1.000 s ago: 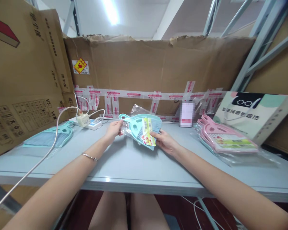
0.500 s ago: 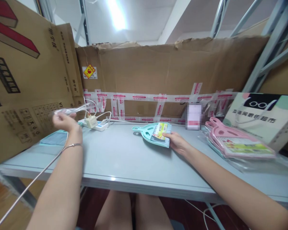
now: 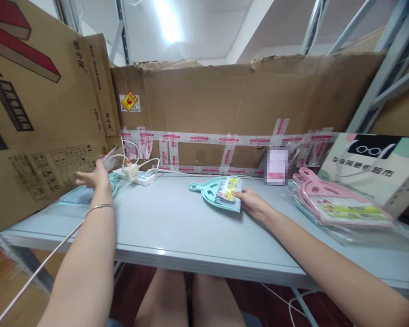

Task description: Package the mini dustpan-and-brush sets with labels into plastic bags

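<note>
My right hand [image 3: 254, 203] grips the bristle end of a mint-green mini dustpan and brush set [image 3: 209, 193], its thumb over the printed card [image 3: 227, 190]. The set's handle points left, over the middle of the table. On the far left, my left hand [image 3: 97, 177] has its fingers stretched out, with a bracelet on the wrist. A crumpled clear plastic wrapper [image 3: 112, 159] is just beyond that hand; whether they touch I cannot tell. Beneath it lies another blue-green set [image 3: 77, 195], partly covered by the hand and arm.
Pink dustpan sets [image 3: 344, 200] in clear plastic are stacked on the right, before a paper bag [image 3: 364, 168] with a glasses print. A power strip [image 3: 145, 178] with a plug and cables sits at the back left. Large cardboard [image 3: 191, 100] walls the table's back; a box [image 3: 54, 113] stands left.
My left hand has spread its fingers and let go of the clear plastic wrapper, which now lies farther back, and has lowered slightly. My right hand keeps its hold on the dustpan set.
</note>
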A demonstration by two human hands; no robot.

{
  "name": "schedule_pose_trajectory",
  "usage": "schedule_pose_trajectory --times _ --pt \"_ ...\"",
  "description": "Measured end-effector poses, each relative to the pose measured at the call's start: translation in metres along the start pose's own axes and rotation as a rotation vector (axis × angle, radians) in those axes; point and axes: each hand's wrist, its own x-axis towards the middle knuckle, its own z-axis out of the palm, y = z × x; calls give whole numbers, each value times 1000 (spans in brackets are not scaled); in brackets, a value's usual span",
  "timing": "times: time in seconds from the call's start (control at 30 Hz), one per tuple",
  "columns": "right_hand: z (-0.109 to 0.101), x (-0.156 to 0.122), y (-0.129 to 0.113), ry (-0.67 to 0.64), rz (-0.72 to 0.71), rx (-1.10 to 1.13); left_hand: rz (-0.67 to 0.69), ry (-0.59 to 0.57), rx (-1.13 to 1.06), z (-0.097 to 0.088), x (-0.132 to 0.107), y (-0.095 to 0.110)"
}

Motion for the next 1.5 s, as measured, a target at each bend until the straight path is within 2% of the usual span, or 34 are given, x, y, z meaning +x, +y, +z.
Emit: schedule_pose_trajectory --times 0.07,0.1,0.13,0.17,0.2,0.23,0.27,0.3,0.33,0.4,0.47,0.5,0.53,0.57,0.67,0.77,0.83,0.87,0.93,1.0,1.03,1.07,1.17,1.23,1.27,1.33,1.43,1.5 --pt "0 0 0 3 5 10 -188 345 21 -4 -7 15" --pt "0 0 0 8 5 20 -192 484 33 -5 -12 24" --pt "1 0 -1 13 2 35 -91 588 58 -3 -17 34" --pt "2 0 -1 16 -5 55 84 621 81 1 -23 44" --pt "3 0 -1 16 -16 77 278 600 88 7 -30 54" --pt "4 -1 -2 11 -29 101 435 524 72 17 -40 64" --pt "5 -1 -2 -1 -44 125 518 388 24 28 -51 73" --pt "5 -1 -2 -21 -61 148 532 194 -38 40 -64 82" --pt "6 -2 -3 -44 -79 169 459 -50 -95 53 -79 90" --pt "8 -4 -3 -86 -110 199 118 -509 -177 73 -109 102" --pt "10 -6 -3 -116 -125 201 -256 -1017 -279 84 -136 110" --pt "12 -8 -3 -136 -120 191 -374 -1194 -355 86 -146 111" --pt "13 -9 -3 -161 -107 176 -461 -1284 -416 87 -154 112" --pt "14 -10 -2 -188 -91 158 -514 -1311 -465 87 -158 112" --pt "15 -8 -2 -206 -61 102 -599 -1139 -511 87 -160 109" --pt "5 5 0 -4 -118 -62 -673 -987 -535 88 -152 105" --pt "-6 15 0 168 -166 -182 -696 -940 -553 88 -147 104" --pt "-12 20 0 268 -218 -248 -700 -932 -568 87 -145 104" --pt "-20 25 -1 469 -415 -385 -689 -943 -613 85 -142 104" --pt "-18 22 -2 570 -670 -520 -654 -998 -655 82 -141 105" --pt "-14 18 -2 533 -770 -563 -627 -1038 -669 81 -141 105" --pt "-6 12 -3 436 -834 -589 -599 -1081 -677 80 -142 106" --pt "27 -9 -6 31 -945 -702 -538 -1198 -699 77 -146 109" --pt "51 -18 -8 -139 -1013 -773 -498 -1264 -731 76 -149 111" --pt "61 -19 -9 -164 -1025 -793 -477 -1290 -751 75 -150 112" --pt "77 -19 -13 -135 -1012 -810 -448 -1305 -780 73 -151 114" --pt "87 -16 -19 -103 -979 -812 -393 -1247 -804 72 -149 117" --pt "88 -17 -24 -139 -993 -804 -292 -1187 -826 71 -146 120"
